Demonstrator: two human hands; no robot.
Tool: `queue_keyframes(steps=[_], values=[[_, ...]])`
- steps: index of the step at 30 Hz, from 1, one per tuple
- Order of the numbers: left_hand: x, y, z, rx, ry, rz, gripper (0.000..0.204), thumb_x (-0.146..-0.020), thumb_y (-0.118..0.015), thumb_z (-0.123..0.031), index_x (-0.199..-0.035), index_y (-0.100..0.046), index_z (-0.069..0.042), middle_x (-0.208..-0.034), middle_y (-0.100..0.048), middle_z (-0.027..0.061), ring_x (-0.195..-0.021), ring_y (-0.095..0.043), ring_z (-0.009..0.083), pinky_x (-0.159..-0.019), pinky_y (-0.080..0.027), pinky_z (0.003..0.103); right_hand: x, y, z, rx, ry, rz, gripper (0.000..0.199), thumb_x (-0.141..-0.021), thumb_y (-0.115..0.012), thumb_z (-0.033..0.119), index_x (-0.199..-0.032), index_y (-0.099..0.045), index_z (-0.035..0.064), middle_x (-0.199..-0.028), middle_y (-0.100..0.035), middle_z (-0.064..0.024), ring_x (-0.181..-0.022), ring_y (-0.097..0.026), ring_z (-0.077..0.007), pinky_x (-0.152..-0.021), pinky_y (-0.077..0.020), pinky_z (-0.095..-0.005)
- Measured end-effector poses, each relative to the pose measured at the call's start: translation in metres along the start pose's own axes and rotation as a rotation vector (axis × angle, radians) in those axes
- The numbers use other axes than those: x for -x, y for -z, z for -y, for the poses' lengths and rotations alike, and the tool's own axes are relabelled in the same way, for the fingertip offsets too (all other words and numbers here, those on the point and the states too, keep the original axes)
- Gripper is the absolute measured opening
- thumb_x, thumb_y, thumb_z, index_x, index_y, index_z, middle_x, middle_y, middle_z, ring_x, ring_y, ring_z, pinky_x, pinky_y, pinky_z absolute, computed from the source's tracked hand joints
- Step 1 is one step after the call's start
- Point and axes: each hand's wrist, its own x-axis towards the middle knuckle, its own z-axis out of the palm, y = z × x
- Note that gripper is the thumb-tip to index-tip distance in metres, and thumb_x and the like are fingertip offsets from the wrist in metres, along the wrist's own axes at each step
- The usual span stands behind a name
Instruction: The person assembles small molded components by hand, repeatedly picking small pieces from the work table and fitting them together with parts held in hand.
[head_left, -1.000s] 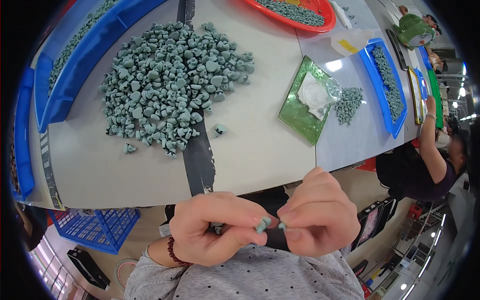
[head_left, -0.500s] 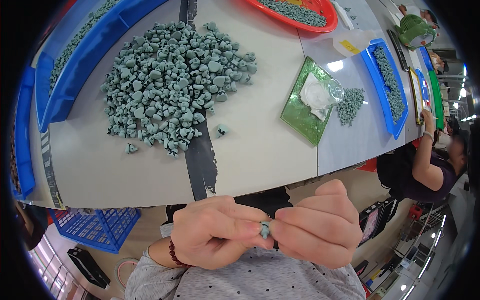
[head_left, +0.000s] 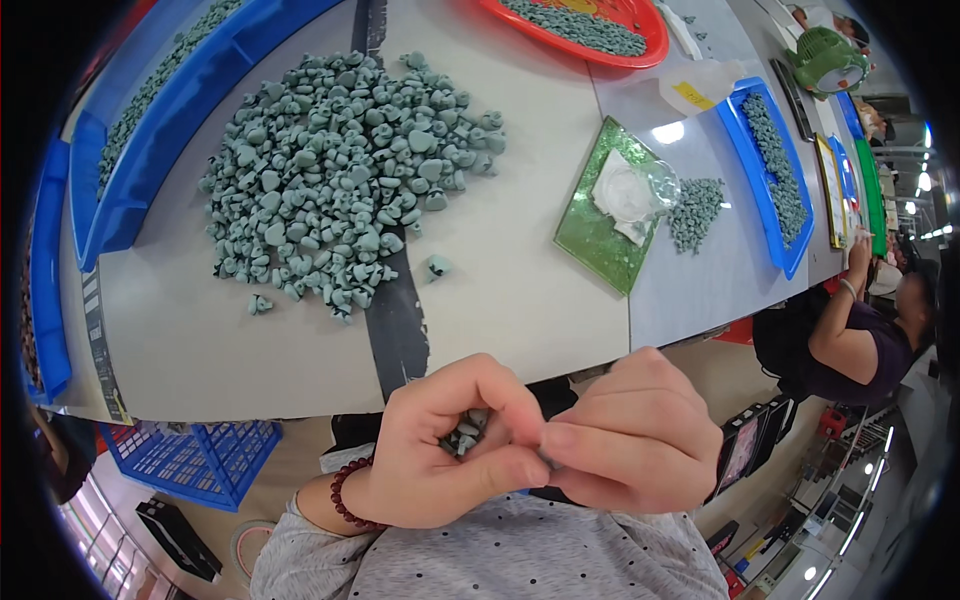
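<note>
Grey table (head_left: 520, 290) bearing a loose heap of grey-green pieces (head_left: 340, 180), spread within arm's reach for picking. Below its edge, left hand (head_left: 440, 455) cups several spare pieces (head_left: 462, 436); right hand (head_left: 640, 440) pinches fingertips against the left thumb, content hidden.

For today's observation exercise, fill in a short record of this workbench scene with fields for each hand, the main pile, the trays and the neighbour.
Left hand: curled shut around small grey-green pieces
Right hand: fingertips pinched against the left thumb; what it pinches is hidden
Main pile: loose grey-green pieces on the table
Trays: blue tray at left, red tray at top, green tray with a clear bag
Neighbour: a person seated at right
</note>
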Motion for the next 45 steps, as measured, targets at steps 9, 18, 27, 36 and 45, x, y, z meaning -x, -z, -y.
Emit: queue_keyframes(steps=[9, 18, 27, 36, 45], values=[[-0.005, -0.003, 0.002, 0.461, 0.097, 0.033, 0.028, -0.084, -0.060, -0.027, -0.087, -0.042, -0.006, -0.074, -0.046, 0.0015, -0.058, -0.037, 0.0047, -0.050, -0.029, 0.017, 0.009, 0.066, -0.056, 0.688, -0.395, -0.523, 0.017, -0.066, -0.067, 0.002, -0.083, -0.064, 0.0040, -0.065, -0.056, 0.0003, -0.058, -0.049, -0.0085, -0.054, -0.0370, -0.0212], [-0.012, -0.008, -0.005, 0.590, 0.172, 0.068, 0.015, -0.093, -0.043, -0.020, -0.090, -0.039, -0.006, -0.073, -0.048, 0.0076, -0.051, -0.048, 0.0128, -0.043, -0.036, 0.021, 0.022, 0.120, -0.116, 0.815, -0.469, -0.477, 0.014, -0.076, -0.064, 0.007, -0.089, -0.065, 0.0010, -0.071, -0.056, -0.0003, -0.061, -0.045, -0.0044, -0.053, -0.0342, -0.0188], [-0.016, -0.001, 0.000, 0.693, 0.195, 0.038, 0.008, -0.091, -0.042, -0.012, -0.086, -0.039, -0.006, -0.072, -0.042, 0.0056, -0.050, -0.035, 0.0089, -0.040, -0.027, 0.018, 0.028, 0.071, -0.079, 0.679, -0.449, -0.182, 0.009, -0.068, -0.062, -0.004, -0.076, -0.060, -0.0007, -0.073, -0.058, -0.0061, -0.061, -0.055, -0.0130, -0.053, -0.0410, -0.0244], [-0.013, 0.005, 0.002, 0.715, 0.254, 0.202, 0.013, -0.088, -0.047, -0.015, -0.085, -0.040, -0.005, -0.072, -0.041, 0.0057, -0.050, -0.032, 0.0071, -0.041, -0.024, 0.019, 0.026, 0.068, -0.080, 0.817, -0.365, -0.102, 0.011, -0.068, -0.061, -0.006, -0.077, -0.059, -0.0010, -0.072, -0.057, -0.0064, -0.062, -0.052, -0.0135, -0.060, -0.0427, -0.0238], [-0.008, -0.008, -0.005, 0.044, 0.036, 0.056, 0.023, -0.089, -0.050, -0.023, -0.089, -0.045, -0.001, -0.064, -0.041, 0.0001, -0.053, -0.034, 0.0041, -0.046, -0.027, 0.018, 0.016, 0.032, -0.024, 0.235, -0.089, -0.182, 0.019, -0.054, -0.064, -0.004, -0.071, -0.060, 0.0042, -0.071, -0.056, -0.0051, -0.059, -0.050, -0.0167, -0.051, -0.0377, -0.0258]])
